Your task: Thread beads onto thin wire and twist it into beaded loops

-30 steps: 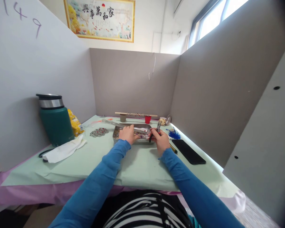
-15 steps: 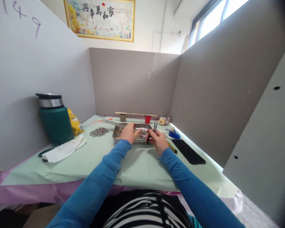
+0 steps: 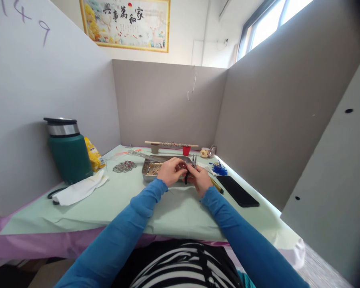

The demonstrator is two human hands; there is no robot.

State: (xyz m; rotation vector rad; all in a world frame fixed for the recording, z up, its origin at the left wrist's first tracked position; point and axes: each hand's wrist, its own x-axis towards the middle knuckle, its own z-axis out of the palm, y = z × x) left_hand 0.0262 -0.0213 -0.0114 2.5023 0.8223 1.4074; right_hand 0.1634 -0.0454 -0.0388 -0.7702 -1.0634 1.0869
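My right hand (image 3: 201, 180) is closed around small pliers (image 3: 194, 159), whose metal jaws point up and away and whose dark handle shows below the fingers. Right beside it, my left hand (image 3: 169, 171) is closed in a pinch, its fingertips close to those of the right; what lies between them is too small to make out. Both hands are over the front of a metal tray (image 3: 148, 178) that holds small beads (image 3: 152, 169). A bundle of thin wires (image 3: 144, 155) lies across the tray's back left corner.
Left of the tray lies a beaded wire coil (image 3: 125, 167). A green bottle (image 3: 69, 156) and white cloth (image 3: 81, 189) are at far left. Behind, a bead-covered stick (image 3: 172, 144) rests on two small pots. On the right are a black phone (image 3: 237, 191) and blue tassel (image 3: 219, 168).
My left hand has moved right, towards the right hand, and its fingers have drawn together. More of the tray's left side shows. The right hand still holds the pliers.
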